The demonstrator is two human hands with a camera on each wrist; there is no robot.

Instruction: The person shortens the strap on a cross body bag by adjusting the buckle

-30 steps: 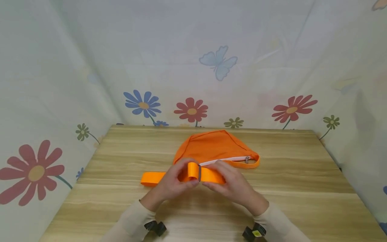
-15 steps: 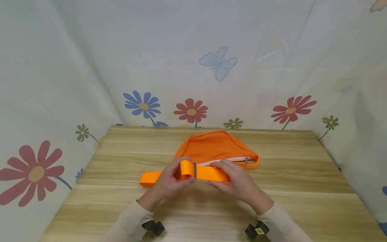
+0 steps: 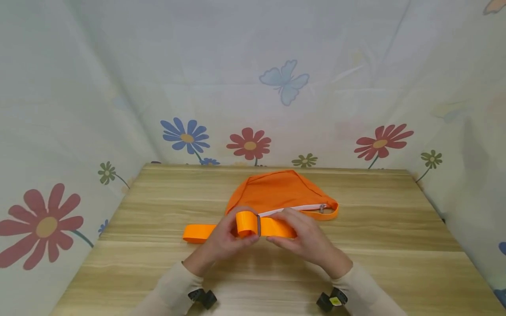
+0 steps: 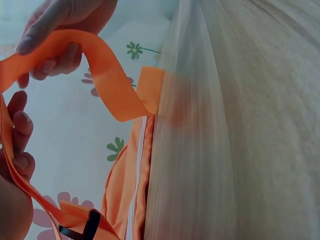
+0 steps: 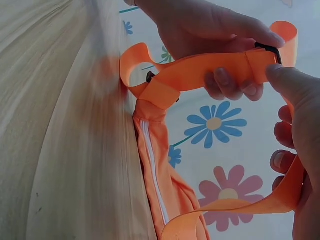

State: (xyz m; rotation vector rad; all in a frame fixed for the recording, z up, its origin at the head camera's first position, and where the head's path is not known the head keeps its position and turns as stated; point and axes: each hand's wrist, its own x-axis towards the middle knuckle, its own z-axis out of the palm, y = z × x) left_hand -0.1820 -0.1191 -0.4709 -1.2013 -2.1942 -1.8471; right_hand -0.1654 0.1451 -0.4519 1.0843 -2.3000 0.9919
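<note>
An orange waist bag (image 3: 280,193) with a white zipper lies flat beyond both hands. Its orange webbing strap (image 3: 276,228) is lifted between them and threaded through a dark slide buckle (image 3: 258,225). My left hand (image 3: 223,241) pinches strap and buckle, thumb at the buckle's lower end. A loop of webbing (image 5: 287,37) stands out past the buckle on the left-hand side. My right hand (image 3: 306,239) holds the strap just right of the buckle, thumb below and fingers above. In the right wrist view, the right thumb (image 5: 290,80) reaches the buckle's edge.
The wood-grain table (image 3: 395,228) carries the bag. A folded end of strap (image 3: 195,232) lies left of the left hand. Near the bag sits a second dark buckle (image 4: 90,225) on the strap. A flowered cloth (image 3: 221,79) hangs behind and at both sides.
The webbing loop left of the buckle has grown wider. Both hands and the buckle shifted left, then the buckle and hands came back right; the right hand spread away and returned closer.
</note>
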